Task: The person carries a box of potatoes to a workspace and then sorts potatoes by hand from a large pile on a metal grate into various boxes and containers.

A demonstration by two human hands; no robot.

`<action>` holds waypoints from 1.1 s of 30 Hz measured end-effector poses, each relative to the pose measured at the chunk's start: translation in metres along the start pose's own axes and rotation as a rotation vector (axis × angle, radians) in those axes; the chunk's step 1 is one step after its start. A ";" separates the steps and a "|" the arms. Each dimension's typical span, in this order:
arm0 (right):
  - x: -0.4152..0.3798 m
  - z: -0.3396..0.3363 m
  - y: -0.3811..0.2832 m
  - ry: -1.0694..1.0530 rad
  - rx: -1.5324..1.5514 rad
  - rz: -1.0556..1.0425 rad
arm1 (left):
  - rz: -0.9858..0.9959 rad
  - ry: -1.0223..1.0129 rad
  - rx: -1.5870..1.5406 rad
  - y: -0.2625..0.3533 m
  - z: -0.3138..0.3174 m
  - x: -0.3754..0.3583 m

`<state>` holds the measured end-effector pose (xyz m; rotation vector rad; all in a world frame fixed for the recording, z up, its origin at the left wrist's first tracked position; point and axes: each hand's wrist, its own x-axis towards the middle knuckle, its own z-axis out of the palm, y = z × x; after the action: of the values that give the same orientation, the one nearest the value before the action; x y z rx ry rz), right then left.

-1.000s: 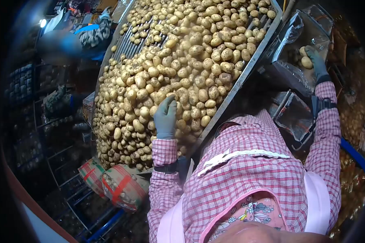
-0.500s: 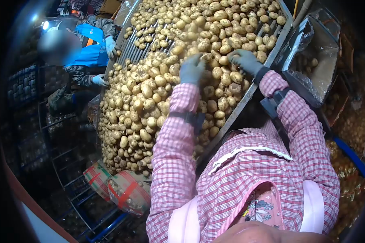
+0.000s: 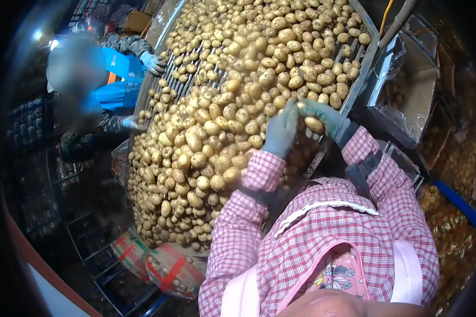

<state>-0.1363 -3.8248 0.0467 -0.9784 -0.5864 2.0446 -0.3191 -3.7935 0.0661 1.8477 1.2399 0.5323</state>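
Observation:
My right hand (image 3: 330, 120), in a grey-green glove, is closed around a potato (image 3: 314, 125) near the right rim of the sorting table. Close by on the left is my gloved left hand (image 3: 283, 131), its fingers drawn together and almost touching the right hand. Whatever lies inside those left fingers is hidden. Potatoes (image 3: 195, 140) of many sizes, some with dark soil on them, are heaped around and beyond both hands. Metal rollers (image 3: 181, 87) show between them at the upper left.
Across the table, a person in a blue apron (image 3: 124, 79) has gloved hands at the far edge. A plastic-lined box (image 3: 418, 90) stands on the right, beside the table's metal rim (image 3: 360, 79). Bags with red tape (image 3: 172, 269) lie at the lower left. A blue hose or bar (image 3: 460, 208) curves at right.
Both my hands have drawn back toward my body and closer together, and a potato now shows in the right one. Potatoes have shifted on the table. The other person's upper hand has moved slightly inward.

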 end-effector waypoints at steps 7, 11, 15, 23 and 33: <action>-0.102 -0.121 -0.066 0.599 -0.145 -0.376 | -0.041 0.016 -0.026 -0.009 -0.030 0.014; -0.137 -0.266 -0.094 0.684 -0.475 -0.324 | -0.120 0.137 -0.005 -0.054 -0.068 0.034; -0.074 -0.233 -0.127 0.647 -0.756 -0.502 | -0.223 0.165 -0.164 -0.087 -0.080 0.047; 0.215 -0.100 -0.146 0.619 -1.470 -0.216 | -0.055 0.172 -0.066 -0.058 -0.060 0.093; 0.074 -0.131 -0.095 0.147 0.382 -0.488 | 0.272 0.234 0.383 -0.030 -0.030 0.282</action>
<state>-0.0184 -3.6996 -0.0007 -0.6707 -0.3000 1.5573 -0.2376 -3.5225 0.0314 2.3523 1.3195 0.7128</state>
